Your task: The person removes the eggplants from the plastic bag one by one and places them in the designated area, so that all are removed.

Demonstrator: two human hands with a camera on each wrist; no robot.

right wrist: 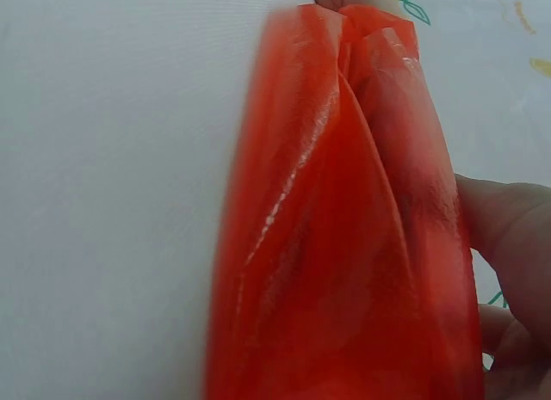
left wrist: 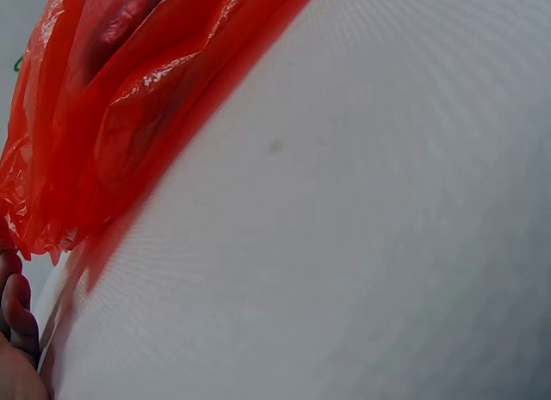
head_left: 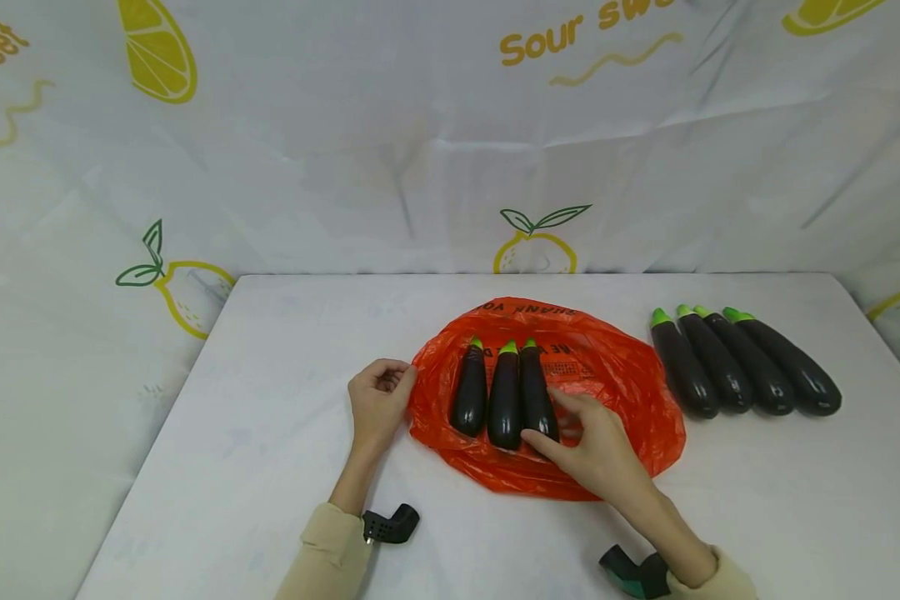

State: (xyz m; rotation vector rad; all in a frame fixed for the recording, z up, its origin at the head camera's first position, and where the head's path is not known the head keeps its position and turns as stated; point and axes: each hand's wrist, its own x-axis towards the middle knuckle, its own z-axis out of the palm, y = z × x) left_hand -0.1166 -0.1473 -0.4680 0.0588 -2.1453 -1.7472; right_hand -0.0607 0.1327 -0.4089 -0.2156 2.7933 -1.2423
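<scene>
A red plastic bag lies spread open on the table, with dark lettering on its inside. Three dark eggplants lie side by side in it: a left one, a middle one and a right one, green stem ends pointing away. My left hand pinches the bag's left edge with curled fingers. Thumb and fingers of my right hand hold the right eggplant near its lower end. In the left wrist view, fingertips show beside the bag. The bag hides most of the right wrist view.
To the right of the bag, several more eggplants lie in a row on the white table. Behind the table hangs a white cloth printed with lemons and words. Each wrist wears a black device.
</scene>
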